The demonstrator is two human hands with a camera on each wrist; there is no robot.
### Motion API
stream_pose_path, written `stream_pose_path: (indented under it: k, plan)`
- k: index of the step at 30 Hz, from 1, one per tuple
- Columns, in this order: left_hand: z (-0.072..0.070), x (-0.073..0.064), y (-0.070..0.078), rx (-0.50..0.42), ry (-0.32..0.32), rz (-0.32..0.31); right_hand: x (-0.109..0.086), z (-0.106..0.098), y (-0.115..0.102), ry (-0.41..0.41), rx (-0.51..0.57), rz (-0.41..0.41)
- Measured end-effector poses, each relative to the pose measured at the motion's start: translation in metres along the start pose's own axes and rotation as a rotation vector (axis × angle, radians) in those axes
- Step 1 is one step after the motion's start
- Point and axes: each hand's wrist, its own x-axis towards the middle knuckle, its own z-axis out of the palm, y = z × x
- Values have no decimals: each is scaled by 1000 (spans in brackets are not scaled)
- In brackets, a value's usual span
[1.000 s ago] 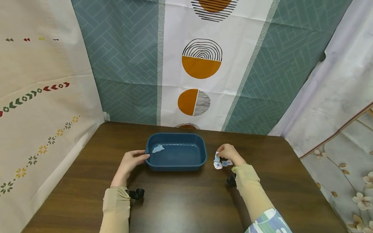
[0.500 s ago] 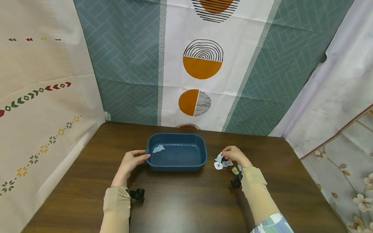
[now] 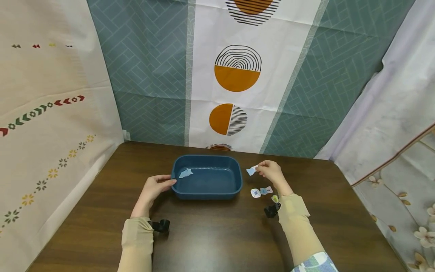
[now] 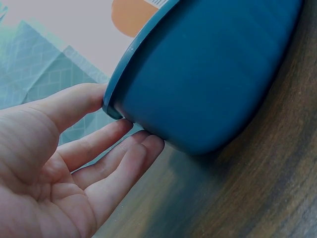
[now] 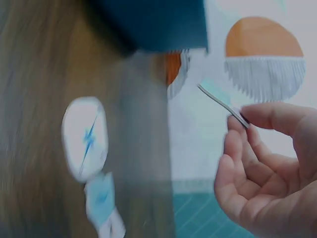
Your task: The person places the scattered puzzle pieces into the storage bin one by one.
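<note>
At the left end of a dark blue plastic tub [image 3: 206, 197], my left hand [image 3: 153, 192] pinches the rim. In the left wrist view, the thumb lies over the rim and the fingertips touch the tub's outer wall. A thin light-blue and white cutout [image 3: 251, 170] is pinched between the thumb and fingers of my right hand [image 3: 273, 175], raised just right of the tub; the right wrist view shows it edge-on. Below that hand lie a white cutout with a blue compass star [image 3: 255, 193], a blue and pinkish cutout [image 3: 266, 190] and a green-yellow one [image 3: 275, 198].
One pale blue cutout [image 3: 185, 173] lies inside the tub near its left end. The brown wooden table [image 3: 207, 234] ends at a patterned cloth backdrop [image 3: 231, 124]. White cloths [image 3: 51, 162] hang along both sides. A black camera mount is on each wrist.
My right hand has picked the light-blue and white cutout up from beside the compass-star one and moved it away from me, towards the tub. The left hand keeps its hold on the rim.
</note>
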Motion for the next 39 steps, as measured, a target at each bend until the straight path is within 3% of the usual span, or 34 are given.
stream_pose_path:
  k: [6, 10, 18, 25, 30, 35, 39]
  plan:
    - [-1, 0, 1, 8, 0, 14, -3, 17, -27, 128, 94, -49]
    - [-1, 0, 2, 4, 5, 15, -2, 32, -45, 144, 137, -48]
    - [0, 2, -1, -12, 6, 8, 1, 68, -70, 82, 159, -69]
    - [0, 1, -2, -17, 0, 14, 2, 94, -78, 36, 189, -78]
    - [-2, -1, 0, -15, -4, 35, 4, 112, -79, -3, 195, -28]
    - [0, 0, -2, -25, -1, 3, 5, 128, -82, -64, 203, 19]
    - [0, 0, -3, -13, 6, 12, 7, 137, -87, -120, 210, 61]
